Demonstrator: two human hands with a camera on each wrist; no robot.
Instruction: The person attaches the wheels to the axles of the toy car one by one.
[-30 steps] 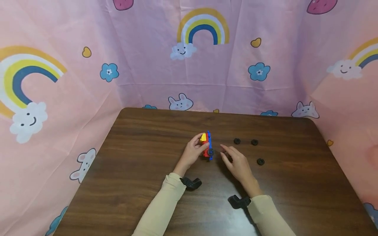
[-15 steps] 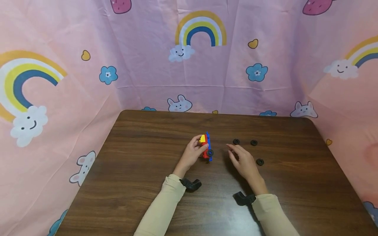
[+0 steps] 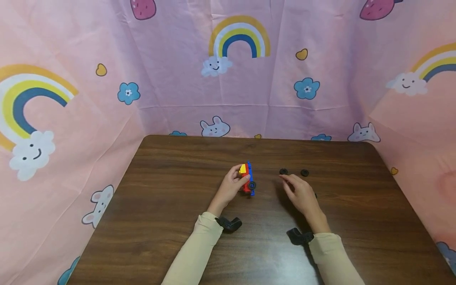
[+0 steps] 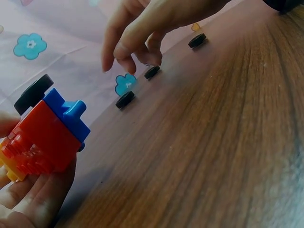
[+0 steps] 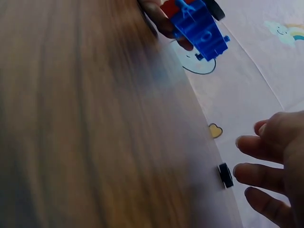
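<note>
A toy car (image 3: pixel 250 174) of red, yellow and blue bricks is gripped by my left hand (image 3: pixel 228 190), tipped on its side with the blue base facing right. One black wheel (image 4: pixel 33 94) is fitted on it; bare blue axle stubs show on the base (image 5: pixel 202 33) in the right wrist view. My right hand (image 3: pixel 303 194) hovers with loosely bent fingers and nothing in them. Its fingertips are close to a loose black wheel (image 3: pixel 283 171). A second wheel (image 3: pixel 304 173) lies to its right, and a third wheel (image 3: pixel 315 195) is mostly hidden behind the right hand.
The brown wooden table (image 3: pixel 171 182) carries everything. A pink cloth (image 3: pixel 171 71) with rainbows and clouds hangs around its back and sides. A black wrist mount (image 3: pixel 229 225) sits on the left wrist, and another mount (image 3: pixel 300 236) on the right.
My right hand has moved right, away from the toy car and toward the loose wheels, now partly covering the nearest one to me. My left hand keeps holding the car; the head view has shifted slightly.
</note>
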